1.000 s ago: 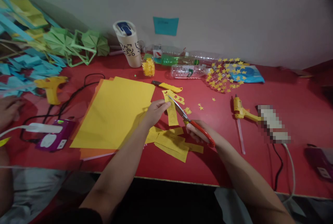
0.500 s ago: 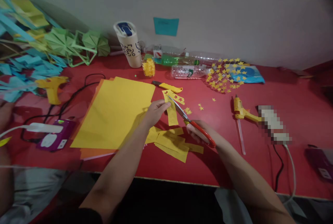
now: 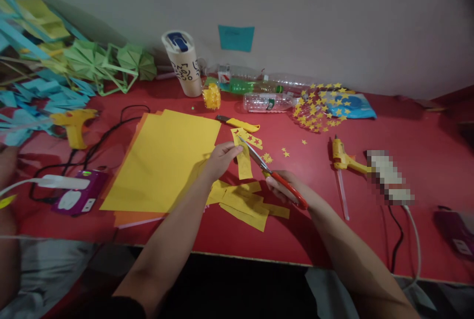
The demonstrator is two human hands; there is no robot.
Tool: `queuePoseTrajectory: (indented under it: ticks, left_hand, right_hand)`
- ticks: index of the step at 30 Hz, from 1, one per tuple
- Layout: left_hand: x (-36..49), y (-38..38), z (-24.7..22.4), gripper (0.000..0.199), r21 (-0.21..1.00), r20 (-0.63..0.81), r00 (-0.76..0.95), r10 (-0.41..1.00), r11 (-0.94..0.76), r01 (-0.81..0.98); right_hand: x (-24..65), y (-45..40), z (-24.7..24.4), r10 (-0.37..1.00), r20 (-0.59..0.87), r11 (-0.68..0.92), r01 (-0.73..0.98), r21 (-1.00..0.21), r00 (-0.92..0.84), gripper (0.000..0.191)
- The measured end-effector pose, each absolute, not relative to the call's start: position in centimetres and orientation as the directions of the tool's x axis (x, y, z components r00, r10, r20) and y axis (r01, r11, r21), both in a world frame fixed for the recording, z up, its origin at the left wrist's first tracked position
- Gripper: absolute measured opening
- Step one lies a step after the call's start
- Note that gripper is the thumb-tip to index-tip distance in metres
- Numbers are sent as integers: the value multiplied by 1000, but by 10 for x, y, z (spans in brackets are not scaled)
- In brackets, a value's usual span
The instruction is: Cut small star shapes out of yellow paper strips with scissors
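My left hand (image 3: 223, 160) pinches a narrow yellow paper strip (image 3: 244, 165) above the red table. The red-handled scissors (image 3: 290, 189) are in my right hand (image 3: 283, 185), their blades pointing up and left over the strip's upper part. Behind the strip lies a yellow piece with star-shaped holes (image 3: 255, 140), beside a yellow utility knife (image 3: 242, 124). Small yellow stars (image 3: 267, 158) lie right of the blades. Several cut yellow strips (image 3: 244, 205) are below my hands, and large yellow sheets (image 3: 163, 161) lie to the left over orange ones.
Along the wall stand a white tumbler (image 3: 185, 69) and plastic bottles (image 3: 268, 102), one covered with stars. A glue gun (image 3: 342, 156) lies at right, another (image 3: 76, 124) at left near a purple power box (image 3: 79, 193) and cables. Another person's arm (image 3: 8, 220) shows at far left.
The lower end of the yellow strip has shifted very slightly left. My hands and the scissors are nearly where they were.
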State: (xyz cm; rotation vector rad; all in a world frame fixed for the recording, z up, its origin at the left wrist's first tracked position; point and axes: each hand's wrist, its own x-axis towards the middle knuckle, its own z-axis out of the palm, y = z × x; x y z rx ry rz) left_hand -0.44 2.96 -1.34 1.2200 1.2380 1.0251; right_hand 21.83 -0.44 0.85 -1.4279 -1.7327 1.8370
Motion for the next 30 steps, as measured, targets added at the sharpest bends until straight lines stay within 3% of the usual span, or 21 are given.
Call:
queuePoseTrajectory:
  ticks: [5, 19, 25, 30]
  left_hand:
    - [-4, 30, -11, 50, 996, -81, 85, 993, 77, 47]
    - [-6, 29, -9, 41, 993, -113, 82, 990, 114, -8]
    - [-7, 29, -7, 34, 935, -239, 129, 963, 264, -238]
    - [-9, 30, -4, 37, 802, -285, 238, 929, 367, -472]
  right_hand:
    - [219, -4, 10, 736, -478, -282, 425, -860, -480, 58]
    - [221, -2, 13, 737, -471, -263, 436, -860, -485, 56]
    - [222, -2, 13, 764, -452, -261, 421, -869, -460, 53]
    - [223, -1, 2, 761, -452, -299, 367, -881, -465, 53]
